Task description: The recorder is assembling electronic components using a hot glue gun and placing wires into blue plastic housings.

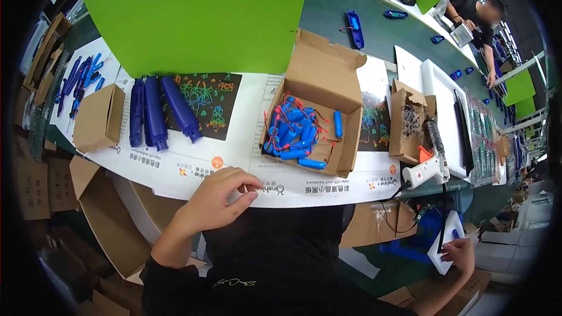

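- My left hand (pixel 219 199) hangs at the front edge of the white table covering (pixel 240 161), fingers loosely curled, thumb set a little apart from them, nothing held between
- My right hand (pixel 461 254) is low at the far right, beyond the table's edge, at a white flat piece (pixel 451 224) with a dark blue patch on it; the fingers are bent over it, and I cannot tell whether they pinch it or only touch it
- Ahead and to the right of my left hand, well apart from both hands, an open cardboard box (pixel 348 140) holds a heap of blue cylinders (pixel 298 131) with red-tipped wires, its lid tipped back
- To the left, three dark blue casings (pixel 154 114) lie side by side, partly over a dark patterned sheet (pixel 216 105), with a small carton (pixel 99 117) just beside them
- Right of the open box I see a white glue gun (pixel 422 174) with an orange part, near a small cardboard tray (pixel 400 140)
- A tall green panel (pixel 193 17) rises behind the table
- At upper right, a co-worker (pixel 471 14) in black reaches down toward blue parts
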`<move>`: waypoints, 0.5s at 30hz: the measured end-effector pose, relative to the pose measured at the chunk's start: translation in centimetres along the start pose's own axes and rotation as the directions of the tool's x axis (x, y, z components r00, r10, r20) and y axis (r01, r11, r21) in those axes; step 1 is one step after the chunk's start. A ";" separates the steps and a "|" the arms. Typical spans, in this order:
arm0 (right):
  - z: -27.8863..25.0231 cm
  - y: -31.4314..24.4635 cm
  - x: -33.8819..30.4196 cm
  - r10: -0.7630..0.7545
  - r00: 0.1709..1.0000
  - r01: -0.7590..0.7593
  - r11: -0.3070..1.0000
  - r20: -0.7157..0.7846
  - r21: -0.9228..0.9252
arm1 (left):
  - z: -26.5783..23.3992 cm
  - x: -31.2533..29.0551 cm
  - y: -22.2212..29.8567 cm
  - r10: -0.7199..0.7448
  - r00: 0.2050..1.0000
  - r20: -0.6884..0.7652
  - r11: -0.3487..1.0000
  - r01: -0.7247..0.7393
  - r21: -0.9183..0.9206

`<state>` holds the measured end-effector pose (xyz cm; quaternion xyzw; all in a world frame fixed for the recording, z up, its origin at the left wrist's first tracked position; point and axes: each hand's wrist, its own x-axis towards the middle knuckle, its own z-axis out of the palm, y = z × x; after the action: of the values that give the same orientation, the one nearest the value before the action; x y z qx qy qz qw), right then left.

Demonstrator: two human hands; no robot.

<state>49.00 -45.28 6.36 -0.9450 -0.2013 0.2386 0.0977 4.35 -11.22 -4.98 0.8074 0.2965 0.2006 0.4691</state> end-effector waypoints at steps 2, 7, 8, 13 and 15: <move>0.0 3.0 0.6 -0.138 0.948 0.038 0.943 -0.287 -0.330 | -0.7 0.0 0.8 -0.008 0.999 0.051 0.999 0.006 0.033; 0.3 -2.4 -2.1 -0.317 0.725 0.481 0.868 -0.611 0.121 | -0.8 1.0 2.5 0.098 0.993 0.066 0.974 -0.109 0.198; 0.9 -3.5 -3.3 -0.350 0.748 0.534 0.822 -0.564 0.198 | -0.6 1.0 2.9 0.111 0.992 0.065 0.968 -0.123 0.220; 7.3 -7.0 -3.1 -0.923 0.086 0.368 0.380 0.376 0.849 | 0.3 0.5 3.2 0.089 0.981 0.174 0.994 -0.099 0.049; 13.3 -9.0 -3.1 -0.903 0.219 0.149 0.405 0.369 0.902 | 2.6 -0.2 5.2 -0.061 0.946 0.317 0.969 0.133 -0.210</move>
<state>36.99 -37.35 -1.34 -0.4095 -0.4586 0.6654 0.4233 7.33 -14.99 -1.73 0.7538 0.2340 0.0814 0.6086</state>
